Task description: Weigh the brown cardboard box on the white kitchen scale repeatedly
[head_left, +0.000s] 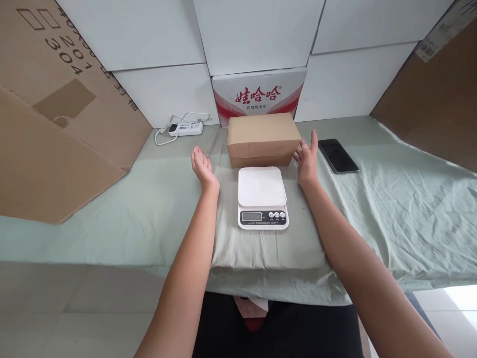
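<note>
A white digital kitchen scale [262,188] lies on the cloth between my forearms, its display and buttons toward me. Just behind it sits a closed brown cardboard box [263,144]. My right hand [307,161] is at the box's right front corner, thumb pointing up and fingers apart; its fingertips reach the box's side, though I cannot tell how firmly they touch. To the left of the box and apart from it, my left hand [203,168] hovers over the cloth with its fingers curled in. Nothing shows in that hand.
A black phone [339,155] lies right of my right hand. Back left is a white power strip [186,129] with a coiled cable. A printed carton [260,94] and white panels stand behind. Large cardboard sheets [67,149] flank the green cloth-covered table [141,223].
</note>
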A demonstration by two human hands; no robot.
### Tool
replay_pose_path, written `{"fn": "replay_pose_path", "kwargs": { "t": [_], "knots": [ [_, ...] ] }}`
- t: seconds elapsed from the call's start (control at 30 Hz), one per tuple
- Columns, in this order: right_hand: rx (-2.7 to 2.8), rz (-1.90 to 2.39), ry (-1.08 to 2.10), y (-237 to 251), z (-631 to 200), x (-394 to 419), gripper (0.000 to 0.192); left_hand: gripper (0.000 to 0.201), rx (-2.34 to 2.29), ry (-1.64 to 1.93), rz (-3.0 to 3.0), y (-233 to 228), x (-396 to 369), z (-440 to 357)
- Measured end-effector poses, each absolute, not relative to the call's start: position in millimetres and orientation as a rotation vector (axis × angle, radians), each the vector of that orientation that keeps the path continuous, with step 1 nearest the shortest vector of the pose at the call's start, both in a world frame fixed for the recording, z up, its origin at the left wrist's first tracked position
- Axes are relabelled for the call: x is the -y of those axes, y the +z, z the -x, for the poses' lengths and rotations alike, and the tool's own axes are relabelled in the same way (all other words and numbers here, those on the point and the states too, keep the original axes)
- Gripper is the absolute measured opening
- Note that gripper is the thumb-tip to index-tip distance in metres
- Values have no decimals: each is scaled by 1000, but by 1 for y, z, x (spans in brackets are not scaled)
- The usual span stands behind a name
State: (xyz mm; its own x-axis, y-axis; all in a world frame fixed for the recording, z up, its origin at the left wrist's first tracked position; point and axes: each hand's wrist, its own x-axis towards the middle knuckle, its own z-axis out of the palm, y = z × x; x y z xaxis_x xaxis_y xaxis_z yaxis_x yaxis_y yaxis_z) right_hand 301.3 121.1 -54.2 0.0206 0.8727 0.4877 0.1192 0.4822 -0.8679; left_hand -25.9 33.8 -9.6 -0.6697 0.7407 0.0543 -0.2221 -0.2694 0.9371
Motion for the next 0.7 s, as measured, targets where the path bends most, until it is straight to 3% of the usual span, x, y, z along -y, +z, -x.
{"fn": "replay_pose_path", "kwargs": {
  "t": [0.17,0.5,0.7],
  "knots": [
    [1285,1000,904,-55,-298,-121,109,86,-1356,1908,-838,-17,-38,17],
    [1177,969,968,-51,-294,-118,93,82,-1322,1879,-990,-20,-35,-3],
    [1190,984,977,-48,-294,-118,95,82,-1315,1874,-982,-19,-35,-5]
  ]
}}
